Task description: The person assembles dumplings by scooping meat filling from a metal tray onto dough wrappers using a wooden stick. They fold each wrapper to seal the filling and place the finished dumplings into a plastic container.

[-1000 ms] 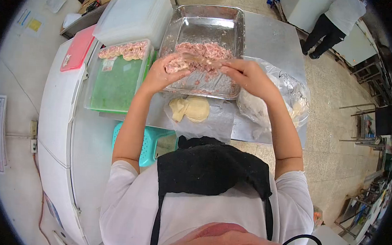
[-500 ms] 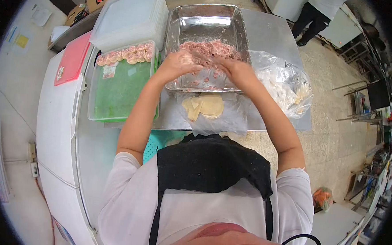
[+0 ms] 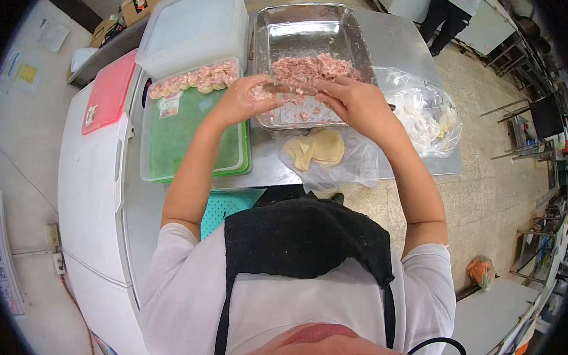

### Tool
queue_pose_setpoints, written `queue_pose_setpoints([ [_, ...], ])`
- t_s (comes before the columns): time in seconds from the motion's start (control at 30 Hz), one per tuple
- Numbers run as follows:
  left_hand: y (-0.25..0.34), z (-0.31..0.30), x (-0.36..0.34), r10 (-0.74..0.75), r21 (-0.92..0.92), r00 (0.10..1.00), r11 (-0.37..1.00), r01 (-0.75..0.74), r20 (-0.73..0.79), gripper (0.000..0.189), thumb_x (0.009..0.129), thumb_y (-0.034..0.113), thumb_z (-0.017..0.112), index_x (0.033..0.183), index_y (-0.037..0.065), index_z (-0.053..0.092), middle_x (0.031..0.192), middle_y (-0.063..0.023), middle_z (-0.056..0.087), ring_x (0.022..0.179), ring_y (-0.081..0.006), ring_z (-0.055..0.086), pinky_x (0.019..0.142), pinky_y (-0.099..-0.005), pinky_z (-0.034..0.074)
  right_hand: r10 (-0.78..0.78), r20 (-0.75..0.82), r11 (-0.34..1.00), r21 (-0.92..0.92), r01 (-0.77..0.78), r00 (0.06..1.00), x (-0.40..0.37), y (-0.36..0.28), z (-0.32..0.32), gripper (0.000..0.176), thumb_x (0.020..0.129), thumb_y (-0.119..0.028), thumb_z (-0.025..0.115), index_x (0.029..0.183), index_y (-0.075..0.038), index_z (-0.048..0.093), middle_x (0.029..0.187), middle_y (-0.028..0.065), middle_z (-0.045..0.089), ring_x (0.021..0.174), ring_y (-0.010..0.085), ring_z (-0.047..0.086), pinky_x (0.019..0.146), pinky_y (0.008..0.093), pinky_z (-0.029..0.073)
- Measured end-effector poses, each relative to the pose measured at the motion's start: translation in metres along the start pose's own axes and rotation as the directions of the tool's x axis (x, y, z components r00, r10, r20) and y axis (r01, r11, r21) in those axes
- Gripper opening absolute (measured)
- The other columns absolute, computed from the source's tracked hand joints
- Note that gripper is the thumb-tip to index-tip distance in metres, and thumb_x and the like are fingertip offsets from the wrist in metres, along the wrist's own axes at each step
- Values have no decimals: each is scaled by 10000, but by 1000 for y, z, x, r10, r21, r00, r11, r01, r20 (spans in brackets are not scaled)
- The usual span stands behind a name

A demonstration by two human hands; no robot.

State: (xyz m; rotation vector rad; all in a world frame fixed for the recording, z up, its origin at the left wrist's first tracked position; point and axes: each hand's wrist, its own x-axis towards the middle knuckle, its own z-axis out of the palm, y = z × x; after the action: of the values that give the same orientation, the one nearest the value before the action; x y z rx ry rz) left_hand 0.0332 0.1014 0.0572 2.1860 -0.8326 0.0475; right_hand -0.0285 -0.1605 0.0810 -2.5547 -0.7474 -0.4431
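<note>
My left hand [image 3: 244,101] is curled at the near left corner of a metal tray [image 3: 260,31], its fingers smeared with meat; what lies in them, pale and pinkish, I cannot make out. Over the tray's near part, my right hand [image 3: 363,110] is closed on a flat-bladed tool [image 3: 292,88]. The blade points toward my left hand, and a dark handle end shows behind my right hand. Pink minced meat [image 3: 315,68] is heaped in the tray beyond both hands. Round yellowish dough wrappers [image 3: 328,148] lie on a plastic bag in front of the tray.
Left of the tray, a green-bottomed plastic container [image 3: 190,137] holds a row of meat-filled dumplings [image 3: 196,80]. Stacked clear containers [image 3: 189,28] stand behind it. A plastic bag [image 3: 422,117] lies right. A red board [image 3: 110,91] rests on a white freezer. Another person [image 3: 448,19] stands far right.
My left hand has drawn left and toward me, away from the meat, opening a gap between my hands where the blade now shows. The whole view has shifted slightly.
</note>
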Motion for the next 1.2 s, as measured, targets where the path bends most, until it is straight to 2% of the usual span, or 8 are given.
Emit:
queue_pose_setpoints([
  [0.23,-22,-27,-31,-11,-41,1000,999,11,4,372,692,304,797,908,60,619,883,-107,649,774,-219,617,702,-335,479,-34,0,989,-144,34,999,19,-53,7,213,899,-316,546,948,-127,632,759,105,609,698,320,626,569,432,500],
  [0.33,-24,-41,-48,225,-9,958,973,-230,-180,397,686,319,809,919,66,610,855,-77,645,763,-184,607,699,-325,476,-45,-38,998,38,47,998,23,-76,20,239,912,-321,526,1027,-140,631,787,130,619,714,348,624,593,459,491],
  [0.43,-29,-58,-67,-36,-249,999,968,35,2,437,687,342,807,955,61,606,879,-67,640,802,-165,601,733,-315,478,-52,38,997,67,50,998,22,-82,62,279,919,-330,513,1106,-155,621,840,157,630,748,370,620,655,476,491],
  [0.5,-35,-69,-77,-278,42,960,960,276,31,503,680,379,807,1011,60,604,896,-67,642,846,-164,597,778,-308,475,-14,71,989,146,4,997,23,-78,71,294,921,-337,508,1138,-168,611,861,159,630,800,374,616,697,473,489],
  [0.6,-63,-92,-100,-343,43,938,939,341,53,485,689,337,801,1020,49,594,895,-70,639,837,-158,601,764,-304,480,93,81,963,247,-110,992,12,-71,50,299,922,-273,527,1159,-112,613,953,169,641,858,327,627,757,399,492],
  [0.73,-141,-105,-118,-373,-112,927,923,367,-38,458,695,304,784,1015,41,588,922,-69,633,848,-164,602,756,-308,477,335,69,851,407,-333,940,-29,-38,37,297,926,-208,546,1162,-41,613,1000,141,662,854,219,628,781,311,473],
  [0.9,-169,-97,-96,-349,221,878,875,431,-329,524,735,246,733,1167,37,521,1073,-188,621,987,-303,610,834,-365,478,657,90,595,549,-587,749,-75,-13,19,304,944,-205,540,1177,-25,617,744,-41,542,672,61,465,607,214,392],
  [1.2,-193,-64,-43,-297,476,869,743,471,-397,777,772,202,694,1407,38,277,1183,-266,561,1078,-402,553,904,-436,445,707,95,532,583,-615,701,-106,19,20,371,920,-205,585,1218,15,569,769,-29,533,640,65,449,575,224,390],
])
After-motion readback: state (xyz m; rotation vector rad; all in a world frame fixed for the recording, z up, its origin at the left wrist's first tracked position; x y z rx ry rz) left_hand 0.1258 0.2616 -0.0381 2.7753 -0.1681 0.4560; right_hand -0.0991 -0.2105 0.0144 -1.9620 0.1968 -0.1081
